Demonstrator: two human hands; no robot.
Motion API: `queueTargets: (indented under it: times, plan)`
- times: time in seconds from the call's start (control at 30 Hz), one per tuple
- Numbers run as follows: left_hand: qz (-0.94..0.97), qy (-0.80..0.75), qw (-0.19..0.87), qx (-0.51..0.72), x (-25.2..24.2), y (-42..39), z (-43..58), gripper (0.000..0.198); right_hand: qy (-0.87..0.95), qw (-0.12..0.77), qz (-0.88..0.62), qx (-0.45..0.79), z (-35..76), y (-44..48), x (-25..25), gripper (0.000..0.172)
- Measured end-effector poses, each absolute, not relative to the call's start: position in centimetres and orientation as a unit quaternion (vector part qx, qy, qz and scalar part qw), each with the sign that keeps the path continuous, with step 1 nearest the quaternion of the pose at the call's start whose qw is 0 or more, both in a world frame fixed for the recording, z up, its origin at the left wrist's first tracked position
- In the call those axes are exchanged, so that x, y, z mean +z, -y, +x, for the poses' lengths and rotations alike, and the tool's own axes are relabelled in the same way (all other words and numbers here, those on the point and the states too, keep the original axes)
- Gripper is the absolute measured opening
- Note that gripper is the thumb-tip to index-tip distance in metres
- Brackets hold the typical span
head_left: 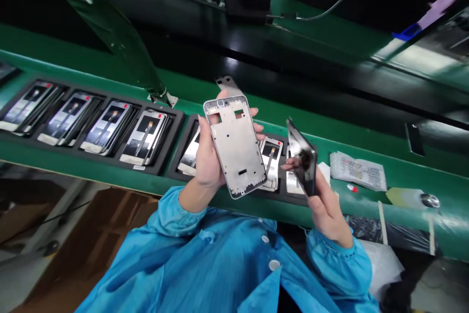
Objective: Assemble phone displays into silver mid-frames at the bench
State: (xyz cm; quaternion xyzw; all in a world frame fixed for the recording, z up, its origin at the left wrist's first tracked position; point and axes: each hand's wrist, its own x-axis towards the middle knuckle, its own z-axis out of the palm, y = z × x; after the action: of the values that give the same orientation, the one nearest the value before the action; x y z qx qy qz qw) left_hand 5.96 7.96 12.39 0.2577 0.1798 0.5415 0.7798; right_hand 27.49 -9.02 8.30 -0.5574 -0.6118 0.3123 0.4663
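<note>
My left hand (209,159) is closed around a silver phone frame (237,144), its bare metal face with several cutouts turned up to me. Behind the frame's upper end, a second grey metal piece (227,84) sticks out; how it is held is hidden. To the right, my right hand (326,200) grips a dark, glossy phone screen panel (303,159), tilted nearly on edge and slightly blurred. Both hands are raised over a black foam tray (175,169) whose slots hold phone screens (271,159) with ribbon cables, partly covered by my hands.
Another foam tray (166,156) of stacked screens lies at the left. Right of my hand are a pile of clear packets (358,171), a small red piece (352,188), and a round metal item (430,200). A green-wrapped post (128,44) rises behind the trays.
</note>
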Motion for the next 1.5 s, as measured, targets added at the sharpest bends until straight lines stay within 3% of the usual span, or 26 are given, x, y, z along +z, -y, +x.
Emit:
queueTargets:
  times: [0.2, 0.6, 0.7, 0.93, 1.03, 1.13, 1.33, 1.5]
  plan:
    - [0.279, -0.18, 0.758, 0.562, 12.2, -8.5, 5.5, 0.068, 0.714, 0.409, -0.504, 0.263, 26.5, 6.4, 10.9, 0.075]
    - [0.325, -0.166, 0.734, 0.573, 10.8, -9.0, 4.5, 0.08, 0.721, 0.366, -0.529, 0.257, 26.3, 5.4, 10.7, 0.072]
    - [0.346, -0.172, 0.728, 0.566, 10.3, -9.0, 4.4, 0.081, 0.7, 0.395, -0.527, 0.276, 25.7, 4.7, 10.2, 0.073]
    - [0.377, -0.192, 0.718, 0.552, 10.4, -9.8, 4.3, 0.087, 0.505, 0.563, -0.492, 0.431, 23.9, 4.2, 8.8, 0.073]
    - [0.401, -0.171, 0.705, 0.559, 10.8, -10.3, 4.4, 0.066, 0.464, 0.588, -0.483, 0.452, 24.0, 4.5, 8.9, 0.072]
    - [0.438, -0.149, 0.691, 0.555, 11.0, -10.8, 4.5, 0.051, 0.451, 0.595, -0.477, 0.465, 24.4, 4.8, 9.1, 0.067]
    - [0.486, -0.133, 0.68, 0.533, 11.4, -11.7, 4.7, 0.048, 0.487, 0.549, -0.495, 0.465, 25.4, 5.1, 9.0, 0.075]
    - [0.48, -0.13, 0.68, 0.538, 11.0, -11.8, 5.0, 0.061, 0.58, 0.515, -0.504, 0.379, 25.8, 5.5, 8.4, 0.075]
